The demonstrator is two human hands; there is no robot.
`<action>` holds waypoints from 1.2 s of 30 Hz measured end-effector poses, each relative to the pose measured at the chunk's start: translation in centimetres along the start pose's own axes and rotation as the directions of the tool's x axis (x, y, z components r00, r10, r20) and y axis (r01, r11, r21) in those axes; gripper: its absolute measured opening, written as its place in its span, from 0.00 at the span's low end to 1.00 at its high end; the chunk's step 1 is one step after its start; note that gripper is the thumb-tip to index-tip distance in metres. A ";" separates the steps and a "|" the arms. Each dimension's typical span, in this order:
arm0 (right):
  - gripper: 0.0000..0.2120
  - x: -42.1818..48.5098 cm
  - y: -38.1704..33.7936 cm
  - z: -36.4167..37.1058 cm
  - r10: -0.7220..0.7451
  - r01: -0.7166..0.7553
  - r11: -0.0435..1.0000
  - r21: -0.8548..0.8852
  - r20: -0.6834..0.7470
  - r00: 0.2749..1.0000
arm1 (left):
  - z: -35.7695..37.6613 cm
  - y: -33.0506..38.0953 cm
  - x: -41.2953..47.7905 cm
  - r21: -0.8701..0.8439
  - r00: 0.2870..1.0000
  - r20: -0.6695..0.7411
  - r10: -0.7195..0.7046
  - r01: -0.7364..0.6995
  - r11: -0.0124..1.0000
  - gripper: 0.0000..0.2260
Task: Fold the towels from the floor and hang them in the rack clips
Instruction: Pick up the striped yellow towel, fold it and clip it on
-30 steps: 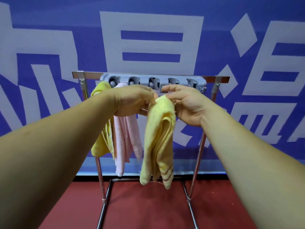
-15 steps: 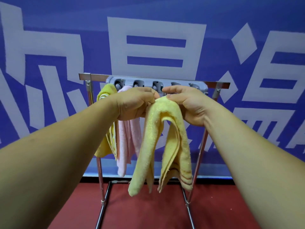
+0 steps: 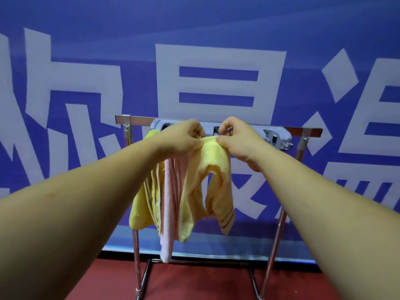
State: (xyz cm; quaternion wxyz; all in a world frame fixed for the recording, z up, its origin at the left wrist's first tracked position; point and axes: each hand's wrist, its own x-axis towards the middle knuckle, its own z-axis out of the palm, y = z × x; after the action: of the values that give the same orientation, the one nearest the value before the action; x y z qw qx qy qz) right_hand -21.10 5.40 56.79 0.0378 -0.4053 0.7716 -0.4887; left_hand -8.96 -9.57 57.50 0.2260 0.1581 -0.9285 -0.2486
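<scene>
A folded yellow towel with brown stripes at one end hangs from both my hands, right in front of the grey clip strip on the metal rack. My left hand pinches the fold's top on the left, my right hand pinches it on the right. The fold's top sits just below a middle clip. Another yellow towel and a pink towel hang from the strip's left clips, partly hidden by my left forearm.
The chrome rack's legs stand on a red floor against a blue banner with large white characters. The strip's right-end clip holds nothing.
Both hands have lifted the yellow towel's folded top up to the clip strip. The towel's two hanging halves have spread apart. The view has moved closer to the rack.
</scene>
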 end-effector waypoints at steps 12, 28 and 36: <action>0.07 5.7 0.7 1.9 -0.069 -0.002 0.805 -0.593 -0.096 0.993 | 1.5 -1.6 6.8 0.434 0.988 -0.155 0.019 0.050 0.900 0.08; 0.16 -0.4 1.6 2.2 -0.146 0.250 0.668 -0.701 0.207 0.967 | 5.3 -1.5 0.6 0.620 0.907 -0.154 0.392 -0.220 0.753 0.10; 0.25 -0.1 1.9 5.1 -0.140 0.138 0.671 -0.728 0.058 0.988 | 3.7 -0.4 2.0 0.471 0.957 -0.128 0.260 -0.172 0.865 0.04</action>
State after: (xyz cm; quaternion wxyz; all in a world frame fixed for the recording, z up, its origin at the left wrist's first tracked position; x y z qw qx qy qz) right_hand -19.79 2.19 52.62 -0.1651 -0.4435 0.8692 -0.1430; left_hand -12.44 -9.24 55.10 0.2957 0.1236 -0.9471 0.0185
